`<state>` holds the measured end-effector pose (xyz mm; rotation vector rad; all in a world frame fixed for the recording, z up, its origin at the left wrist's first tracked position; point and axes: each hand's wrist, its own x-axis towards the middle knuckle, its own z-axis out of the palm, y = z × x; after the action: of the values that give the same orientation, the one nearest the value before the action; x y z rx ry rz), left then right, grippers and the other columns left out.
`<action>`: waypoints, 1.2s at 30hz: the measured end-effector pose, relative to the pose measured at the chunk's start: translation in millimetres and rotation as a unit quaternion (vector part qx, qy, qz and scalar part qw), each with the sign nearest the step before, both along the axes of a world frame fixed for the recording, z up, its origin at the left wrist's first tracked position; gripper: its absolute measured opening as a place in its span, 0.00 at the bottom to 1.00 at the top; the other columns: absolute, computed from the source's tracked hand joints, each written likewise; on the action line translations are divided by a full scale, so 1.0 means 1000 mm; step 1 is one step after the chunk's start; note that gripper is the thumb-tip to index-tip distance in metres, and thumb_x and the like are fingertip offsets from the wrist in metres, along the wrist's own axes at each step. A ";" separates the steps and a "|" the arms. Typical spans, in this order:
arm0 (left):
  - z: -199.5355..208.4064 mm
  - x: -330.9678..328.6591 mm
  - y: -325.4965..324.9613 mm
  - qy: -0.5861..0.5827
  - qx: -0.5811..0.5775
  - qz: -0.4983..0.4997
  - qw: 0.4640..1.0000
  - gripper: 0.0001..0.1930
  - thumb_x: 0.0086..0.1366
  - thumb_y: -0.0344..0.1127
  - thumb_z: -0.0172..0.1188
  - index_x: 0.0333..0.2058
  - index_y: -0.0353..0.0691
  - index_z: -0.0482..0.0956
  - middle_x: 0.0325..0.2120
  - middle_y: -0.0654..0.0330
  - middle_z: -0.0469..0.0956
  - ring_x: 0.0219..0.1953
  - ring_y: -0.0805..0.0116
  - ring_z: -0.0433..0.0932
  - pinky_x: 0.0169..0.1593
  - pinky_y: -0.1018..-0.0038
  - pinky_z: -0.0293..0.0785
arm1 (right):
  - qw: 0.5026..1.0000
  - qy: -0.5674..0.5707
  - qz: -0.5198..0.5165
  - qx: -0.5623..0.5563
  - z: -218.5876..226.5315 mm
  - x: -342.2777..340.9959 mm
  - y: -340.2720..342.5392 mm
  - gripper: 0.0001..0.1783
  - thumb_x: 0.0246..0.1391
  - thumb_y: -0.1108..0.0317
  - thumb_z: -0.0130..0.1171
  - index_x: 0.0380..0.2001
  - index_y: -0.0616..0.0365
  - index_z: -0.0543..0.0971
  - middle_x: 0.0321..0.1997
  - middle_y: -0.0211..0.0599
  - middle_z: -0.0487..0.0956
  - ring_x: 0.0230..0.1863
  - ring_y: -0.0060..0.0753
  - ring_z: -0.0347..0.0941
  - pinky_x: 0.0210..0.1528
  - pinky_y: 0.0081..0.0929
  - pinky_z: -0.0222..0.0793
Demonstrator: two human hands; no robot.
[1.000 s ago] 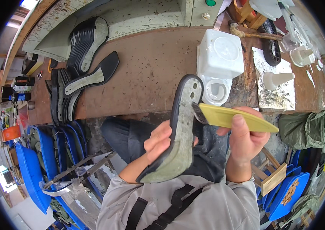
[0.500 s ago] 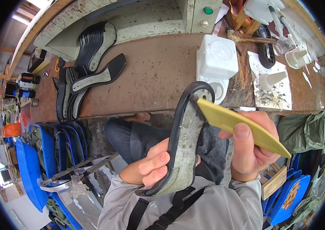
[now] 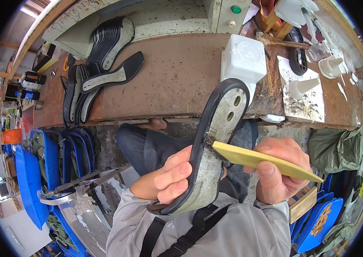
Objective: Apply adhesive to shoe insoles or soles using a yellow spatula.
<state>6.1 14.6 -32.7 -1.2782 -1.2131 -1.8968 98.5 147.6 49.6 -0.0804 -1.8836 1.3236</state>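
Observation:
My left hand (image 3: 174,176) is wrapped round the side of a black-edged shoe sole (image 3: 204,173), its grey inner face turned up and its two-holed end pointing away from me. In a pinch between thumb and fingers, my right hand (image 3: 274,188) grips a yellow flat-handled brush (image 3: 242,156). The dark bristles touch the grey face near the sole's middle, beside the black rim. Some of my left fingers are hidden beneath the sole.
On the brown workbench (image 3: 168,81), more soles lie stacked (image 3: 108,43) and fanned (image 3: 73,92) at the left. A white plastic container (image 3: 243,58) stands near the right, with a hammer (image 3: 282,42) beyond it. Blue chairs (image 3: 31,184) are below left.
The brush tip has moved from the sole's far end toward its middle, uncovering the two holes. The sole's far end has shifted slightly right and away from me.

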 end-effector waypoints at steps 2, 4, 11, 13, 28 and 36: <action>0.000 -0.002 -0.001 0.014 0.029 0.005 0.999 0.20 0.52 0.17 0.57 0.40 0.25 0.57 0.41 0.41 0.65 0.30 0.42 0.78 0.38 0.60 0.81 | 1.000 0.005 0.004 -0.009 -0.002 0.002 -0.003 0.11 0.36 0.78 0.65 0.28 0.69 0.79 0.21 0.42 0.79 0.17 0.32 0.75 0.19 0.21 0.70; 0.001 0.000 0.011 0.030 0.056 0.015 0.998 0.20 0.52 0.16 0.57 0.40 0.25 0.56 0.41 0.40 0.64 0.31 0.40 0.78 0.39 0.58 0.82 | 1.000 0.010 0.014 -0.019 -0.001 0.004 -0.006 0.11 0.36 0.78 0.64 0.28 0.70 0.79 0.21 0.41 0.79 0.17 0.32 0.75 0.18 0.21 0.70; -0.002 0.008 0.015 0.036 0.076 0.060 0.995 0.21 0.49 0.17 0.60 0.38 0.29 0.58 0.41 0.45 0.65 0.32 0.45 0.77 0.39 0.62 0.79 | 0.997 0.032 0.048 -0.046 -0.004 0.015 -0.013 0.10 0.37 0.78 0.63 0.27 0.72 0.78 0.21 0.43 0.79 0.15 0.32 0.74 0.17 0.22 0.70; -0.003 0.010 0.014 0.026 0.062 0.085 0.994 0.21 0.48 0.19 0.61 0.38 0.31 0.60 0.40 0.49 0.67 0.33 0.51 0.76 0.40 0.66 0.76 | 0.997 0.037 0.057 -0.049 -0.003 0.017 -0.015 0.10 0.37 0.78 0.63 0.27 0.72 0.78 0.21 0.44 0.78 0.15 0.32 0.74 0.17 0.22 0.70; -0.006 0.017 0.012 -0.052 -0.040 0.269 0.961 0.22 0.37 0.32 0.74 0.35 0.47 0.78 0.36 0.78 0.78 0.41 0.92 0.70 0.42 0.95 0.58 | 0.989 0.112 0.096 -0.004 -0.013 0.035 -0.040 0.11 0.38 0.78 0.63 0.27 0.73 0.75 0.18 0.45 0.76 0.13 0.33 0.73 0.16 0.27 0.73; 0.001 -0.008 0.010 0.113 -0.060 0.192 0.973 0.33 0.40 0.30 0.74 0.40 0.27 0.61 0.41 0.52 0.61 0.45 0.57 0.70 0.36 0.71 0.83 | 0.981 0.166 0.073 0.067 -0.019 0.035 -0.056 0.11 0.38 0.80 0.60 0.30 0.73 0.74 0.21 0.43 0.75 0.15 0.34 0.75 0.18 0.29 0.76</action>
<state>-2.2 24.6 -31.8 -1.1813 -1.3545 -1.3827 133.1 91.4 30.4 0.3347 -1.7088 1.2145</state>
